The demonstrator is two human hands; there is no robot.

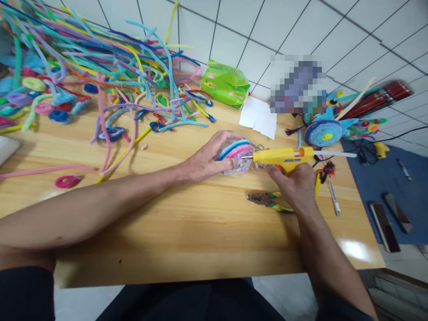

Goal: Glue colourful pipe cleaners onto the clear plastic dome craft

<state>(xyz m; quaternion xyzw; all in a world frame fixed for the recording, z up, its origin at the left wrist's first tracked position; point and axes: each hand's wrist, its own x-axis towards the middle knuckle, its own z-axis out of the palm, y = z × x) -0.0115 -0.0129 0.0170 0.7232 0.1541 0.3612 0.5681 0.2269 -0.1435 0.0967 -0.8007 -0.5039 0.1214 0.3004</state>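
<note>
My left hand (216, 156) is closed around a round disc of coiled pipe cleaners (239, 149), banded in blue, white, pink and purple. In my right hand (299, 180) is a yellow hot glue gun (277, 156), held level, with a white glue stick (336, 154) jutting from its back. The gun's metal nozzle meets the face of the disc; whether glue is coming out is too small to tell. Pliers with green and yellow handles (262, 199) lie on the table just under my right hand.
Loose pipe cleaners (110, 58) heap at the back left, with small coils among them. A green packet (225, 84) and white paper (259, 117) lie by the tiled wall. A blue disc-shaped craft piece (323, 133) stands back right. A pen-like tool (334, 198) lies near the right edge.
</note>
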